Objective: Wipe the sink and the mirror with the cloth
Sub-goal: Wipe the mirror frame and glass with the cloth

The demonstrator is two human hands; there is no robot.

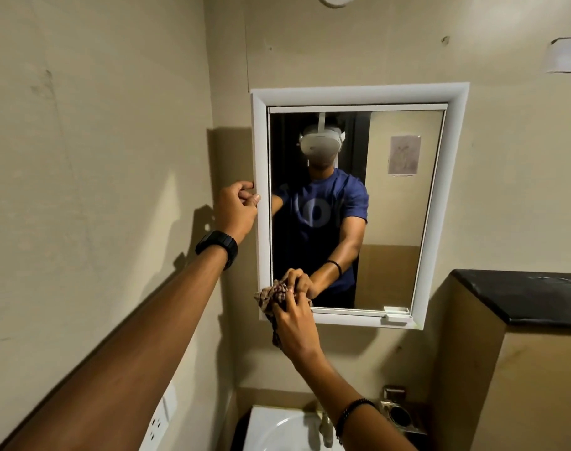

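A white-framed mirror (391, 206) hangs on the beige wall ahead. My left hand (235, 209) grips the left side of its frame, a black watch on the wrist. At the mirror's bottom left corner my right hand (295, 327) presses a bunched brown checked cloth (272, 297) against the glass and frame. The white sink (277, 428) shows at the bottom of the view, below my right forearm, with a faucet (326, 426) partly hidden behind the arm.
A black-topped ledge (522, 294) juts out at the right. A white wall socket (159, 421) sits low on the left wall. A small metal holder (398, 415) is fixed right of the faucet. A paper sign (567, 56) hangs at upper right.
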